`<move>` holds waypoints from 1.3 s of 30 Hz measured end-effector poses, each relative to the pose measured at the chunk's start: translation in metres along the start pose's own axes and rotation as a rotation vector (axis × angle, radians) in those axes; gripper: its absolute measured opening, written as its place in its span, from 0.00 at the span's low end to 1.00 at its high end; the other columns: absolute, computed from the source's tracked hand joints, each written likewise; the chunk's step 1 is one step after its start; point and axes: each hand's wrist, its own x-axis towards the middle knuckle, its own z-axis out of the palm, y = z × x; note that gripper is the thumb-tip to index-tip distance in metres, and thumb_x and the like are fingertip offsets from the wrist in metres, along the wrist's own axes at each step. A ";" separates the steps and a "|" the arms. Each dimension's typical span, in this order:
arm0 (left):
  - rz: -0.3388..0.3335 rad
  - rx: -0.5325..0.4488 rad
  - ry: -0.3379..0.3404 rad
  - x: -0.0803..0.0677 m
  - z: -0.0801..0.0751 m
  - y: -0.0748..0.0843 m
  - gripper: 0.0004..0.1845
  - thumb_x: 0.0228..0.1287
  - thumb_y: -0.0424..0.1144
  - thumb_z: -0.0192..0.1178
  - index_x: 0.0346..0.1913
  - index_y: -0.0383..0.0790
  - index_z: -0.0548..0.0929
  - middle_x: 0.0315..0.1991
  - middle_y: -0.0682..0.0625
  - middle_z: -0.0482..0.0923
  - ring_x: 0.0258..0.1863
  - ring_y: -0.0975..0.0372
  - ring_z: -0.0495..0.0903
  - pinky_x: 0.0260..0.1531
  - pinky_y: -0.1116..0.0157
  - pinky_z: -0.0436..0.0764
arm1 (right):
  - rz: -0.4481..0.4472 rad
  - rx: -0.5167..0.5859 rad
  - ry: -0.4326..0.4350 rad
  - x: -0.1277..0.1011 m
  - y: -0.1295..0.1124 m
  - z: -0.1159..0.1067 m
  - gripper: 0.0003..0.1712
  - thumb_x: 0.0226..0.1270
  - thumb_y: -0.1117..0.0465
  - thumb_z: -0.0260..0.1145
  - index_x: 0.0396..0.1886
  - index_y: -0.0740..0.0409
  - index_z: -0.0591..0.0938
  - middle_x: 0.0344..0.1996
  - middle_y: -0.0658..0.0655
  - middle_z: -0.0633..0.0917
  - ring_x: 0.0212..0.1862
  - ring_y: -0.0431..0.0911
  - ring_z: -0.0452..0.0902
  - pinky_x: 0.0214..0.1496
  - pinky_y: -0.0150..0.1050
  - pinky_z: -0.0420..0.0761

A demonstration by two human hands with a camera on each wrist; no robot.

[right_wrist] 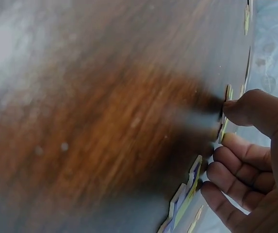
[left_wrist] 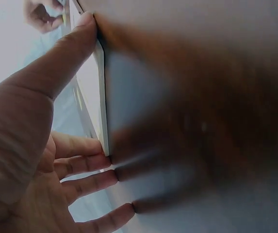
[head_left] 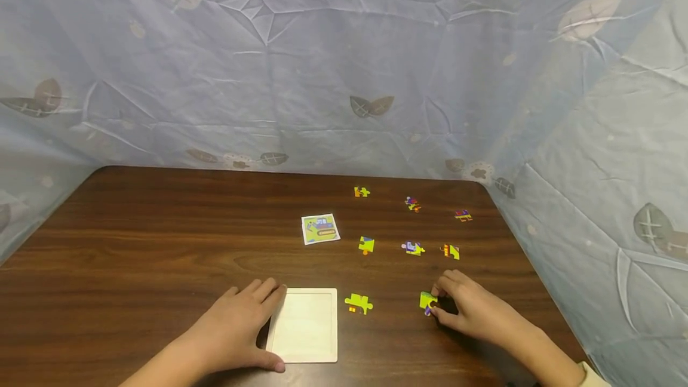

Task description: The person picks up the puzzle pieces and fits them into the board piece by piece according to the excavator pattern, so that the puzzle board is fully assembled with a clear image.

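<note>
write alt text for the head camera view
A person's right hand pinches a green puzzle piece on a dark wooden table, while the left hand rests against a white puzzle tray. Seven more pieces and a small picture card lie scattered beyond.

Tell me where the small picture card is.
In the head view, the picture card lies flat mid-table, beyond the white tray, left of the loose puzzle pieces.

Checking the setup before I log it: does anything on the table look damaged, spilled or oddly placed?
Nothing stands out. The white tray lies flat under the left hand, the right hand pinches a green puzzle piece, and the reference card sits slightly askew.
</note>
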 end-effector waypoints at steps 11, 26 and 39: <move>0.031 0.046 0.047 -0.003 0.006 0.010 0.67 0.40 0.85 0.63 0.73 0.33 0.73 0.72 0.37 0.74 0.70 0.40 0.76 0.58 0.33 0.79 | 0.016 0.016 -0.043 0.006 -0.001 -0.007 0.11 0.63 0.57 0.77 0.38 0.49 0.81 0.36 0.43 0.79 0.39 0.34 0.73 0.39 0.33 0.81; 0.040 -0.054 -0.015 -0.006 0.002 0.002 0.68 0.41 0.83 0.66 0.78 0.37 0.68 0.75 0.39 0.70 0.73 0.38 0.72 0.63 0.28 0.73 | -0.158 -0.004 0.040 0.042 -0.046 -0.061 0.10 0.66 0.59 0.75 0.41 0.51 0.81 0.38 0.44 0.79 0.37 0.33 0.68 0.36 0.28 0.77; 0.063 -0.112 -0.001 -0.005 0.001 -0.005 0.65 0.43 0.79 0.70 0.77 0.36 0.68 0.71 0.42 0.71 0.70 0.46 0.74 0.63 0.35 0.77 | -0.153 0.034 -0.008 0.055 -0.068 -0.057 0.09 0.68 0.56 0.73 0.43 0.52 0.82 0.41 0.46 0.81 0.40 0.35 0.71 0.39 0.30 0.79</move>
